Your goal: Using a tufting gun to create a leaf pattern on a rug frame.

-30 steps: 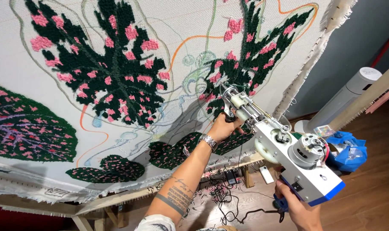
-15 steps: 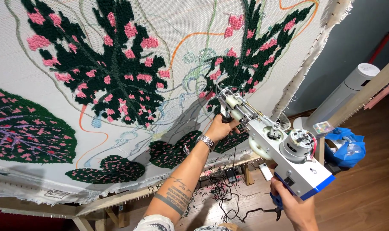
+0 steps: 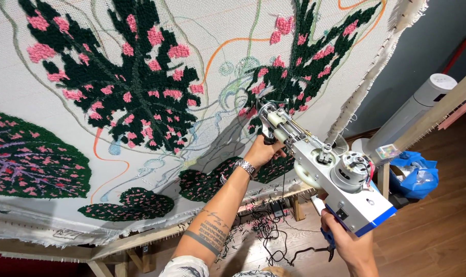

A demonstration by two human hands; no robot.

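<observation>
stretched across a wooden frame (image 3: 140,238), white backing cloth (image 3: 217,31) fills most of the view, tufted with dark green leaves flecked pink and crossed by drawn orange and green guide lines. a person presses the tip of a white and blue tufting gun (image 3: 325,172) against the cloth at the lower edge of the upper right leaf (image 3: 315,61). the left hand (image 3: 263,151), a metal watch (image 3: 245,167) on its wrist and a tattooed forearm below, is closed around the gun's front handle just behind the needle. the right hand (image 3: 353,249) is wrapped around the blue rear grip under the motor housing. black yarn scraps (image 3: 263,225) and a cable lie on the wooden floor (image 3: 433,231) beneath the frame. to the right stand a white tower fan (image 3: 412,115) and a blue plastic bag (image 3: 415,174), near the frame's slanted post.
</observation>
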